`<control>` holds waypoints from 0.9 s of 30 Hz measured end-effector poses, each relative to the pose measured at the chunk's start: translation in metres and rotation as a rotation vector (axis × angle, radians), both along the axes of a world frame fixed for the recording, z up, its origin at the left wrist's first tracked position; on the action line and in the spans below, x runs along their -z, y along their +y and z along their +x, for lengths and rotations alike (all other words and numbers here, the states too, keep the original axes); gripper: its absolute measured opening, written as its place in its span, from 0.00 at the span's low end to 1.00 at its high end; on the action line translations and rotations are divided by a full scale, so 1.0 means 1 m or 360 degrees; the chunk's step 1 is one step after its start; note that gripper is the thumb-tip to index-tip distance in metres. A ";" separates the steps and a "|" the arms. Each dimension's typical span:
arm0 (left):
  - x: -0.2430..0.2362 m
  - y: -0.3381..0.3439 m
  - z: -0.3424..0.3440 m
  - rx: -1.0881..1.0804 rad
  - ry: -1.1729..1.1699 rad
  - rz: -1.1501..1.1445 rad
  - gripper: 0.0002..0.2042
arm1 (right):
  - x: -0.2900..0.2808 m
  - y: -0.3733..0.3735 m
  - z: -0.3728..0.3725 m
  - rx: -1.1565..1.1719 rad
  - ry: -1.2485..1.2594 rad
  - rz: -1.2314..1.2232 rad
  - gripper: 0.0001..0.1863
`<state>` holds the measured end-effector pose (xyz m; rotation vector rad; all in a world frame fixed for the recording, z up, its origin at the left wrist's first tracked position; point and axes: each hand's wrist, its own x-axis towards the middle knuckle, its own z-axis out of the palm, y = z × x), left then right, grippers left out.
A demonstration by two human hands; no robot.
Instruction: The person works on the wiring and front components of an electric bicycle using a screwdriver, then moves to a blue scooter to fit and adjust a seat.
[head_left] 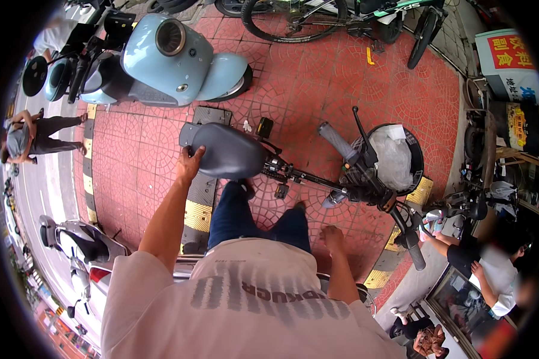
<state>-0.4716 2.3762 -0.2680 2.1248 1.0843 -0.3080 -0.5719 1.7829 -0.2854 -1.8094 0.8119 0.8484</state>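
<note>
A bicycle stands in front of me, its handlebar pointing right. At the rear edge of its wide dark-grey saddle is my left hand, with the thumb on top and the fingers curled over the edge. My right hand hangs beside my right leg, apart from the bicycle, its fingers loosely curled and no object visible in them. The handlebar's grey grip and its brake lever lie farther off. A black front basket holds a crumpled clear plastic bag. The black pedals show below the saddle.
A light-blue scooter is parked at the far left, and a bicycle wheel stands at the far edge. Another scooter is on my left. Yellow-and-black kerb ramps lie on the red paving. People are at the right.
</note>
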 end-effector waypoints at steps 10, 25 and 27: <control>0.046 0.062 0.039 -0.0208 0.0197 -0.0961 0.46 | 0.100 0.305 0.246 -0.1187 -0.0186 -0.0198 0.22; 0.065 0.043 0.038 -0.0396 -0.0222 -0.1323 0.33 | 0.144 0.366 0.299 -0.1908 0.0472 -0.0146 0.37; 0.055 0.034 0.042 -0.0358 -0.0255 -0.1283 0.32 | 0.141 0.369 0.302 -0.1951 0.0637 -0.0137 0.38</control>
